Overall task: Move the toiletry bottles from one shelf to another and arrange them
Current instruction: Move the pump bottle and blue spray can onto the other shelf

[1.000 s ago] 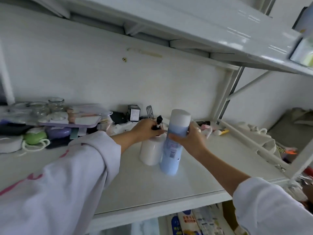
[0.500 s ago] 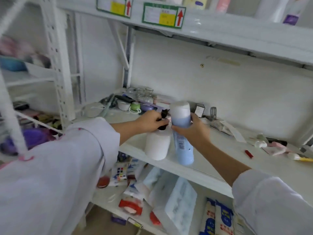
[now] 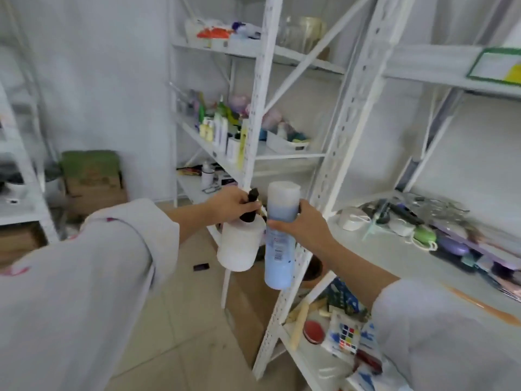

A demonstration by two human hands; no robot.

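- Toiletry bottles were both off the shelving and in the person's hands, in the air over the tiled floor (image 3: 180,320), in the head camera's only view.
- The left hand (image 3: 229,203) was clenched around the black pump top of a squat white bottle (image 3: 239,248), which hung below the fist, tilted a little.
- The right hand (image 3: 300,224) was wrapped around the upper body of a tall blue bottle (image 3: 279,249) with a pale cap; the bottle stood roughly upright, its barcode label facing the camera.
- The two bottles were just beside each other, white to the left of blue; whether they touched could not be told.
- Both arms wore loose white sleeves (image 3: 93,277).
- Behind the bottles rose the perforated white uprights of a shelving unit (image 3: 342,131).
- To the right, a shelf board (image 3: 394,266) carried a clutter of small items, among them a green round piece (image 3: 424,237) and a purple one (image 3: 454,247).
- Farther back, another white rack (image 3: 255,88) held a row of assorted bottles (image 3: 222,134) and a white tray (image 3: 284,143).
- Cardboard boxes (image 3: 93,184) sat on the floor against the far wall.
- The picture was motion-blurred, so labels could not be read.
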